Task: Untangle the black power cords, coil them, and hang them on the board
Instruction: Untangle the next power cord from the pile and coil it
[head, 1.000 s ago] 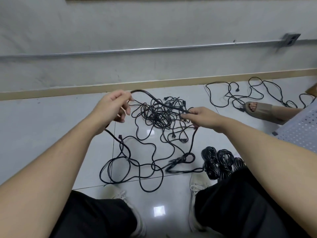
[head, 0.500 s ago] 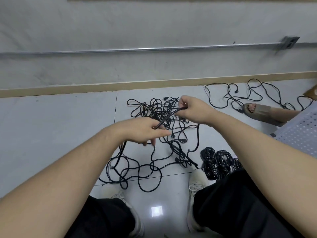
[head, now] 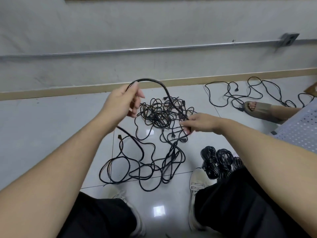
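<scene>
While the left hand (head: 122, 102) pinches 1 black cord (head: 154, 81) up in an arch, the right hand (head: 197, 123) grips its other run just over the tangle (head: 164, 114) on the floor (head: 51, 121). Cord looks light, limp, snag-prone; hold near a plug end, feed slowly. 3 finished coils (head: 221, 162) sit by the right shoe.

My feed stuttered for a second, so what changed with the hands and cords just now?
The left hand, which was low near the right half a second ago, swung up and left again, lifting the cord into an arch. The right hand dropped slightly toward the tangle, still pinching the same cord. Both grips held. The coils and the far cords stayed put.
</scene>
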